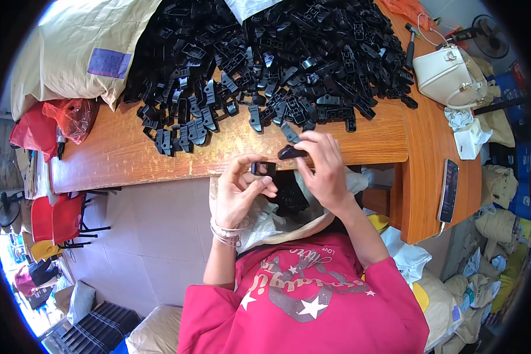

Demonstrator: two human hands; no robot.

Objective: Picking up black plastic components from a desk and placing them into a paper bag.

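Note:
My left hand [243, 187] pinches a small black plastic part with a square opening [264, 169], just off the table's front edge. My right hand [323, 168] grips a dark, wedge-shaped plastic piece [289, 153] between thumb and fingers, close beside the first part but apart from it. Under both hands a white woven sack [259, 231] lies open across my lap, with black parts [290, 194] inside. Beyond my hands, a large heap of similar black plastic parts [265, 53] covers the back of the wooden table [230, 154]; one loose part [289, 133] lies right by my right fingertips.
A bulging paper-like sack [71, 53] and red plastic bags [47, 124] sit at the table's left. On the right are a hammer [410, 47], a cream handbag [448, 74], a tissue pack [471, 140] and a phone [448, 190] with a cable. A red chair [56, 219] stands left.

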